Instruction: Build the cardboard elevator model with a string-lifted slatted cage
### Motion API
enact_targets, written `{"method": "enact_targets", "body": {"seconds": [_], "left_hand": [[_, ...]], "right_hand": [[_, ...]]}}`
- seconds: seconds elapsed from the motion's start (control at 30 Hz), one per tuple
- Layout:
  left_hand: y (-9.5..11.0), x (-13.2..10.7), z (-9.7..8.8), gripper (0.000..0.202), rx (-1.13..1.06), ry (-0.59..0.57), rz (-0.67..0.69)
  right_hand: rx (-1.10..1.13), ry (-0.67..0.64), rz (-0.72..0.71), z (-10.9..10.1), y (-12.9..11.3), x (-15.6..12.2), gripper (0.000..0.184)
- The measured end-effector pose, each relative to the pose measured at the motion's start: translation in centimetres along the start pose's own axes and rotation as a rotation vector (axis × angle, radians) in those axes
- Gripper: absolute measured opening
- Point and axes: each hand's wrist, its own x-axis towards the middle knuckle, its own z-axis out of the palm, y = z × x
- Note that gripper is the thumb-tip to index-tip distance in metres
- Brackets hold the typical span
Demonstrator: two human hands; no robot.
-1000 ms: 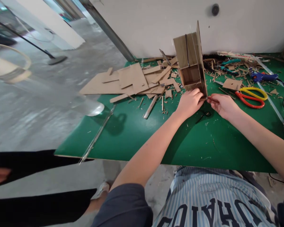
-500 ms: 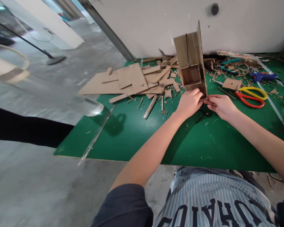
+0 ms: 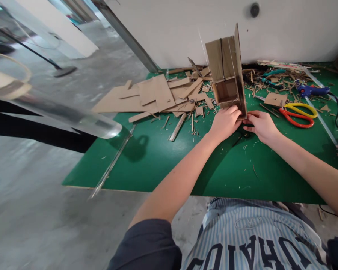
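The tall cardboard box [image 3: 229,62] stood pretty much upright over the green desk [image 3: 152,161], closer to the back edge than the front, long axis running up and down, open compartment [image 3: 227,91] facing the front edge. Left hand [image 3: 224,122] had its fingers curled round the lower end. Right hand [image 3: 261,125] had its fingertips bunched at the bottom right corner, though honestly I couldn't tell if they pinched anything. Red-and-yellow scissors [image 3: 306,126] lay toward the desk's right side.
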Motion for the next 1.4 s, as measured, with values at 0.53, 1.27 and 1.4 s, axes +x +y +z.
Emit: {"method": "enact_targets", "body": {"seconds": [0.53,1.27,1.4], "left_hand": [[-0.1,0.2,0.3,0.018,-0.015,0.034,0.001],[0.2,0.1,-0.2,0.025,0.064,-0.014,0.004],[0.1,0.1,-0.3,0.026,0.066,-0.006,0.016]], "right_hand": [[-0.254,0.088,-0.269,-0.6,1.2,2.0,0.002],[-0.753,-0.011,-0.663,-2.1,1.1,2.8,0.010],[-0.942,0.002,-0.837,-2.3,0.9,2.9,0.019]]}}
